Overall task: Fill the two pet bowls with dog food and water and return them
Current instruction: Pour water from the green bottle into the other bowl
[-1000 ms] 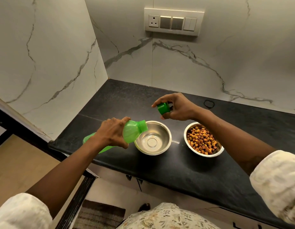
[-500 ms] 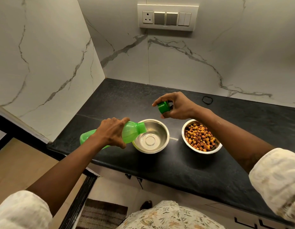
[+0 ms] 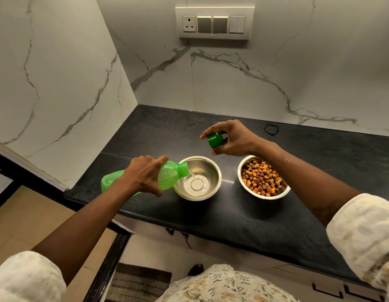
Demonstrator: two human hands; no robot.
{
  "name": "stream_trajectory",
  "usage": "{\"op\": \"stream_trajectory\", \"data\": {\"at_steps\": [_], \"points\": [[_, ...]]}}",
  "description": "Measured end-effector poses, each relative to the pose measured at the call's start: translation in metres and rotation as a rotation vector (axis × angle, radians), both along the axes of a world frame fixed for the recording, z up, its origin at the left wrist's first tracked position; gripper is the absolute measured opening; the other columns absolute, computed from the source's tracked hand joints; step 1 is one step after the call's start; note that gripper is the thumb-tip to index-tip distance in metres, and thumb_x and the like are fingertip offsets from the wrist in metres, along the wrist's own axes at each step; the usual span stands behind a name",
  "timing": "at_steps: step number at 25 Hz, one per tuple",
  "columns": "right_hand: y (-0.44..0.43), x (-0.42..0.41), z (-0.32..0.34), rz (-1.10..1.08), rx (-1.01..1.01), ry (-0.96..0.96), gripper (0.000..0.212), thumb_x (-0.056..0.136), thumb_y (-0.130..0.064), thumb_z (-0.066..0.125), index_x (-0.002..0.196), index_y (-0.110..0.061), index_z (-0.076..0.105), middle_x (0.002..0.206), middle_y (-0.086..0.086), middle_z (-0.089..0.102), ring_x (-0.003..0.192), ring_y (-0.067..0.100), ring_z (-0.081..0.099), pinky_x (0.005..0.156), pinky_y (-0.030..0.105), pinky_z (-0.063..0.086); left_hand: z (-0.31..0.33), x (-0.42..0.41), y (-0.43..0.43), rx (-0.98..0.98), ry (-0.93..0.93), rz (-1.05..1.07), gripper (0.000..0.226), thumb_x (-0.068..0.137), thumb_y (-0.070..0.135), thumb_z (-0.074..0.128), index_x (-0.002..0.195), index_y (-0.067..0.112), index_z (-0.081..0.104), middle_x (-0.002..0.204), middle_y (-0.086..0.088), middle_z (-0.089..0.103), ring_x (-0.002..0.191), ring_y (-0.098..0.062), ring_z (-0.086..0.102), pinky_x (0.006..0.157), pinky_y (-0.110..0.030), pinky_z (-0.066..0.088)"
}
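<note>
Two steel pet bowls stand side by side on the black counter [image 3: 232, 214]. The right bowl [image 3: 263, 178] is full of brown and orange dog food. My left hand [image 3: 143, 176] grips a green water bottle [image 3: 170, 175] tipped on its side, its open mouth over the rim of the left bowl [image 3: 198, 178]. A thin stream of water runs into that bowl, and a little water lies at its bottom. My right hand [image 3: 232, 138] holds the green bottle cap [image 3: 215, 139] in the air behind and between the bowls.
Marble walls close the counter at the left and back, with a switch plate [image 3: 214, 22] high on the back wall. A small black ring [image 3: 271, 129] lies near the back wall. The counter's front edge drops to the floor and a striped mat [image 3: 137, 282].
My left hand has tipped the bottle further and brought its mouth over the left bowl's rim. Water now runs into the bowl. My right hand has stayed in place with the cap.
</note>
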State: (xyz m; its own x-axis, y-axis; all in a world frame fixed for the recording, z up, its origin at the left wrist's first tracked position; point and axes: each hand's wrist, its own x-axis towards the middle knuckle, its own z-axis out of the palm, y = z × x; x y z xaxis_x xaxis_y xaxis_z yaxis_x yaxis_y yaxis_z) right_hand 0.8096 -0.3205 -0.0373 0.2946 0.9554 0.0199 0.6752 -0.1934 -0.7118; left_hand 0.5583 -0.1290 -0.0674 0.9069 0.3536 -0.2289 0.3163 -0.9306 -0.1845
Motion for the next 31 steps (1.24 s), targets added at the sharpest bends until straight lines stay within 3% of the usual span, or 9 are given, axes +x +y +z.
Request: {"op": "stream_trajectory", "data": {"at_steps": [17,25,31], "points": [[-0.004,-0.006,0.002,-0.007,0.02,0.018,0.052,0.08,-0.006,0.088,0.126,-0.022,0.073,0.138,0.006,0.062,0.133,0.027,0.055,0.099,0.049,0.06,0.014,-0.005,0.004,0.093,0.043,0.01,0.112,0.043,0.071,0.075,0.14,0.025,0.044,0.098,-0.006,0.072,0.076,-0.028,0.069,0.063,-0.036,0.051],[-0.007,-0.006,0.001,-0.019,0.024,0.019,0.053,0.079,-0.007,0.089,0.127,-0.023,0.073,0.137,0.007,0.062,0.132,0.028,0.055,0.099,0.05,0.059,0.026,-0.01,0.004,0.125,0.055,0.015,0.115,0.045,0.07,0.078,0.144,0.026,0.04,0.104,-0.007,0.073,0.083,-0.029,0.071,0.072,-0.041,0.06],[-0.007,-0.006,0.0,-0.024,0.019,0.031,0.053,0.079,-0.007,0.089,0.127,-0.024,0.073,0.138,0.007,0.061,0.133,0.028,0.054,0.099,0.05,0.06,0.034,-0.015,0.009,0.17,0.05,0.017,0.118,0.044,0.073,0.078,0.146,0.026,0.041,0.103,-0.006,0.073,0.082,-0.027,0.07,0.07,-0.039,0.056]]}}
